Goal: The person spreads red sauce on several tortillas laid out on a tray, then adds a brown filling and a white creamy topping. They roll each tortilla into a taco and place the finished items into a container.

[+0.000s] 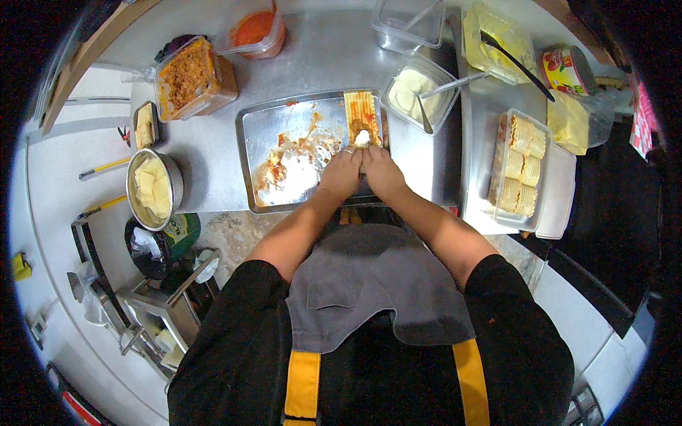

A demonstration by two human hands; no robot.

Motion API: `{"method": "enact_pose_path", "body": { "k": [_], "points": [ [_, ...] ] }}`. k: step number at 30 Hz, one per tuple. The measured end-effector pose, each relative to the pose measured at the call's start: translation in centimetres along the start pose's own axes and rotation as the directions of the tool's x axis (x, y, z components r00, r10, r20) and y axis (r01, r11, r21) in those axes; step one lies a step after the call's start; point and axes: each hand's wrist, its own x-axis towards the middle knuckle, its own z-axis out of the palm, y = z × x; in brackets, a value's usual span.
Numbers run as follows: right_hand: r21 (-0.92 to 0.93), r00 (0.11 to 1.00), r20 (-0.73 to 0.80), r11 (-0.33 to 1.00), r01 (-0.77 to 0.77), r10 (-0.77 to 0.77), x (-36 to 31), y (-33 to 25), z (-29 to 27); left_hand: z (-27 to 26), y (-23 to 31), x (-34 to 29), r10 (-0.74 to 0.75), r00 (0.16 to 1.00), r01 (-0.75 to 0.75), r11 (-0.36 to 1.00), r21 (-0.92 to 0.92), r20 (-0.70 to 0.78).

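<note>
A ridged lasagna sheet lies lengthwise at the right side of a metal baking tray. Red meat sauce is spread along it, and a white dollop of cream sits near its close end. My left hand and my right hand meet at that end, thumbs and fingertips pinched together on the pasta. What lies beneath the fingers is mostly hidden. Smears of red sauce cover the tray's middle, left of the sheet. Just right of the tray, a plastic tub of white cream holds two utensils.
Tubs of minced meat and red sauce stand at the back left. A metal bowl of pasta sheets is at the left edge. To the right, a clear container holds several lasagna rolls, below a yellow-smeared tub with a black utensil.
</note>
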Motion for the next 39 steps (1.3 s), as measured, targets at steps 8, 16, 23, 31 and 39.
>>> {"method": "enact_pose_path", "body": {
  "k": [8, 16, 23, 31, 39],
  "points": [
    [0.431, 0.993, 0.106, 0.898, -0.087, 0.045, -1.5, 0.0, -1.8, -3.3, -0.5, -1.0, 0.0, 0.976, 0.039, 0.985, -0.171, 0.219],
    [0.67, 0.887, 0.014, 0.654, -0.351, 0.462, -0.3, -1.1, -3.4, -1.8, -1.5, -0.3, -0.41, 0.909, 0.308, 0.535, -0.787, 0.076],
    [0.771, 0.818, 0.085, 0.482, -0.416, 0.569, 0.4, -0.1, -1.2, -2.4, -0.1, 0.5, -0.55, 0.831, 0.427, 0.543, -0.724, 0.078],
    [0.833, 0.808, 0.281, 0.286, -0.474, 0.518, -0.2, -2.4, -2.2, -3.4, 0.5, 0.6, -0.435, 0.845, 0.422, 0.187, -0.887, 0.31],
    [0.241, 0.967, -0.214, 0.967, -0.087, 0.14, -1.3, -2.8, -2.6, -6.0, -0.2, 0.3, -0.05, 0.992, 0.074, 0.977, -0.199, 0.119]
  ]
}}
